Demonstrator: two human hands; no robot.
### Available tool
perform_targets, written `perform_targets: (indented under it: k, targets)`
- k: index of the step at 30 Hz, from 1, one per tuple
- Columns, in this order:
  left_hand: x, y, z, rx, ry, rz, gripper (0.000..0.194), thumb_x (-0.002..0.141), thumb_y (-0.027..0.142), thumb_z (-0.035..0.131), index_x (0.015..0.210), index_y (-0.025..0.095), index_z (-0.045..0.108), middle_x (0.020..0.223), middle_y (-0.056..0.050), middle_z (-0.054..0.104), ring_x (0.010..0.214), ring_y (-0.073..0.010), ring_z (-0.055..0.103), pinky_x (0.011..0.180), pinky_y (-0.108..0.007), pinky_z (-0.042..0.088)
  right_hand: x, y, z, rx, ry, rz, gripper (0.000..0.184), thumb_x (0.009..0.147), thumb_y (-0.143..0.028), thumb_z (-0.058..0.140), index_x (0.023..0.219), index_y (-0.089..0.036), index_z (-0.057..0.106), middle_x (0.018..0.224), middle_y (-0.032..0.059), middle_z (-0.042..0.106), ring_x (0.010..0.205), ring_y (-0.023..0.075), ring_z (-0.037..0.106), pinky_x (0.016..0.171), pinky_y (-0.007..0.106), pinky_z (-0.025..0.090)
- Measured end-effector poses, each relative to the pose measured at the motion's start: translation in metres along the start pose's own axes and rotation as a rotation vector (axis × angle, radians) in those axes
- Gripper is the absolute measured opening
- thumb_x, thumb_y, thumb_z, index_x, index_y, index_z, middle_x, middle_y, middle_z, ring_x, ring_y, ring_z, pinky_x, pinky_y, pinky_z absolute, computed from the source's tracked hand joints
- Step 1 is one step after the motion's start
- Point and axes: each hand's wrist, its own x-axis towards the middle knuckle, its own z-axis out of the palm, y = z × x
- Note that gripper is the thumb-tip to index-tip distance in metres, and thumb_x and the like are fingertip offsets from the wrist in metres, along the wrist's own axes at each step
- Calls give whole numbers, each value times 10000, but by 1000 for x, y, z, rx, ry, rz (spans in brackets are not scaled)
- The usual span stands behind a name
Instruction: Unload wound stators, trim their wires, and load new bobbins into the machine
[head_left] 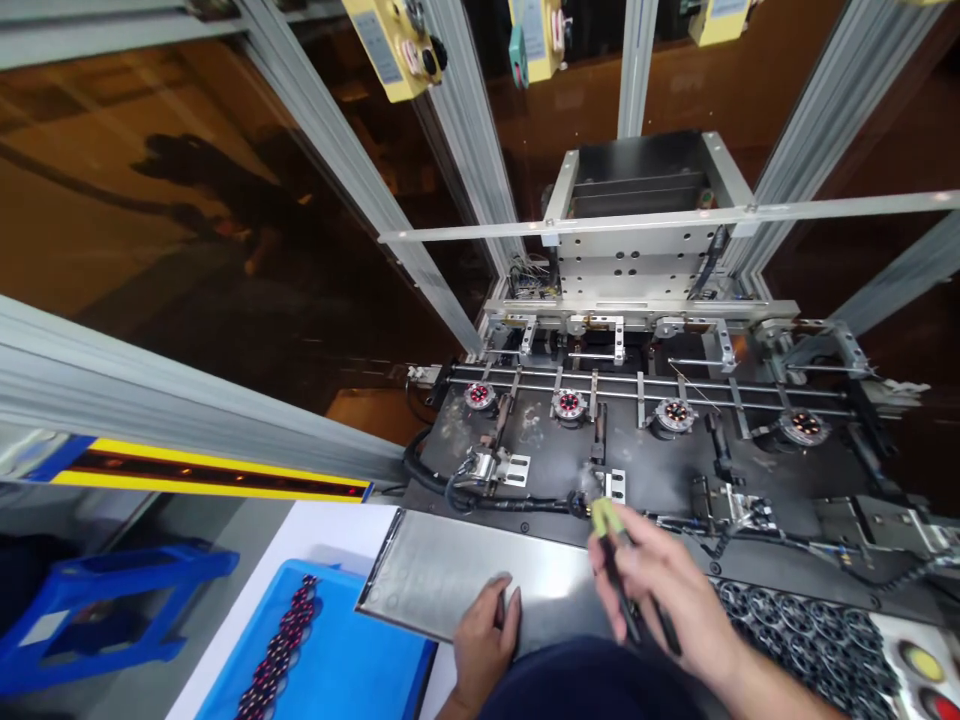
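My right hand (667,570) is wrapped round a pair of pliers (616,575) with green and black handles. Its green end points up toward the machine's front edge, and its black legs point down toward me. My left hand (484,640) rests at the near edge of a bare metal plate (450,560), fingers loosely bent and thumb apart, with nothing visible in it. Beyond the hands, a row of round fixtures holds coil-like parts, among them a red-centred one (569,404) and a copper-coloured one (675,413).
On the left, a blue tray (352,650) holds a strip of dark and red round parts (279,650). Several black rings (814,640) lie at right, beside a yellow button (921,662). A yellow light bar (217,472) and metal posts frame the machine. A blue stool (127,600) stands on the floor.
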Motion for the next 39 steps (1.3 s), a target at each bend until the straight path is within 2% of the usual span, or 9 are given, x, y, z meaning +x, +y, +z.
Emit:
perform_targets:
  k: [3, 6, 17, 28, 31, 34, 36, 37, 39]
  targets:
    - [0, -2, 1, -12, -34, 35, 369, 941, 459, 513, 976, 149, 709, 648, -33, 700, 519, -145, 660, 575, -230, 548, 13, -5, -40, 21, 363, -69, 415, 798, -385, 685, 1156, -205, 578, 886, 11, 646, 619, 129, 613, 507, 266, 540]
    - [-1, -4, 0, 2, -40, 50, 372, 945, 459, 509, 972, 144, 705, 691, -49, 719, 536, -149, 670, 572, -231, 549, 30, -4, -63, 42, 478, -98, 402, 762, -360, 684, 1116, -202, 579, 861, 8, 661, 638, 139, 618, 526, 276, 550]
    - [-1, -5, 0, 30, -44, 75, 381, 944, 475, 509, 971, 145, 696, 607, -3, 665, 504, -137, 655, 570, -217, 547, 43, 1, -72, 146, 597, -142, 402, 685, -379, 722, 1016, -198, 582, 800, 1, 689, 605, 156, 639, 477, 275, 536]
    - [-1, -5, -1, 36, -56, 62, 375, 941, 464, 514, 968, 142, 703, 669, -28, 714, 533, -138, 681, 589, -211, 557, 50, -5, -71, 214, 543, -180, 320, 722, -383, 719, 949, -216, 570, 739, -32, 630, 581, 120, 601, 464, 220, 499]
    - [-2, -6, -1, 36, -61, 53, 387, 938, 480, 508, 963, 148, 703, 657, -25, 711, 527, -142, 678, 581, -218, 556, 32, -4, -57, 206, 453, -166, 285, 753, -379, 724, 948, -216, 596, 755, -29, 613, 527, 101, 569, 410, 204, 454]
    - [-2, -7, 0, 36, -68, 34, 399, 936, 499, 503, 974, 154, 702, 636, -18, 698, 523, -145, 674, 587, -223, 557, -16, -5, -39, 136, 230, -18, 342, 787, -388, 722, 1059, -192, 654, 800, 28, 630, 443, 104, 537, 343, 223, 382]
    - [-3, -9, 1, 35, -71, 18, 408, 932, 510, 501, 981, 158, 701, 644, -16, 697, 544, -149, 684, 593, -224, 555, -53, -10, -37, 50, 85, 64, 405, 807, -414, 708, 1156, -213, 671, 826, 58, 639, 437, 101, 527, 361, 233, 357]
    - [-3, -9, 1, 35, -73, 11, 411, 929, 516, 502, 984, 161, 701, 643, -12, 695, 551, -151, 688, 591, -224, 552, -68, -15, -40, 23, 88, 64, 433, 809, -431, 705, 1191, -231, 671, 837, 70, 646, 447, 103, 526, 375, 241, 358]
    - [-4, -11, 1, 34, -76, 3, 415, 920, 527, 504, 981, 168, 702, 620, 0, 681, 539, -150, 684, 562, -220, 537, -88, -27, -58, -15, 230, -10, 474, 812, -445, 703, 1242, -252, 655, 861, 80, 661, 494, 117, 541, 411, 256, 394]
